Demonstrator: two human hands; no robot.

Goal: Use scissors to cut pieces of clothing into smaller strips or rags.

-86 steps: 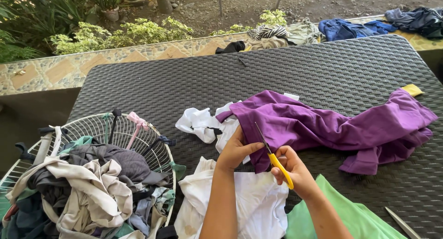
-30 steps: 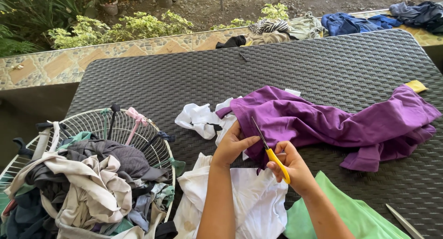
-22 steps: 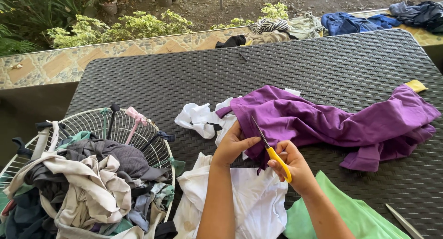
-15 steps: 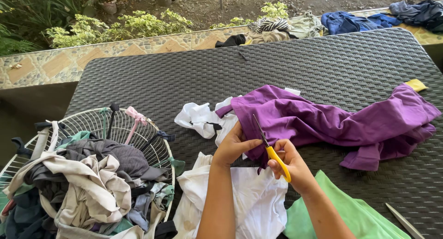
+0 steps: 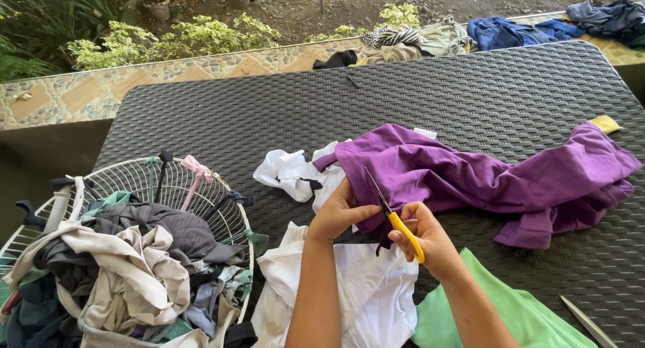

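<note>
A purple garment (image 5: pixel 484 177) lies spread across the dark woven table (image 5: pixel 430 86). My right hand (image 5: pixel 426 239) grips yellow-handled scissors (image 5: pixel 396 217), whose blades point up-left into the garment's near edge. My left hand (image 5: pixel 339 213) pinches that same purple edge just left of the blades. Under my forearms lies a white cloth (image 5: pixel 363 294), and a light green cloth (image 5: pixel 510 311) lies to its right. A crumpled white scrap with dark trim (image 5: pixel 292 177) rests beside the purple garment's left end.
A white wire basket (image 5: pixel 134 187) heaped with mixed clothes stands at the left. A small yellow scrap (image 5: pixel 606 123) lies at the far right. A metal blade tip (image 5: pixel 591 321) shows bottom right. More clothes (image 5: pixel 510 29) lie on the tiled ledge behind.
Both hands stay at the purple garment's near edge. The scissors have shifted only slightly along the fabric.
</note>
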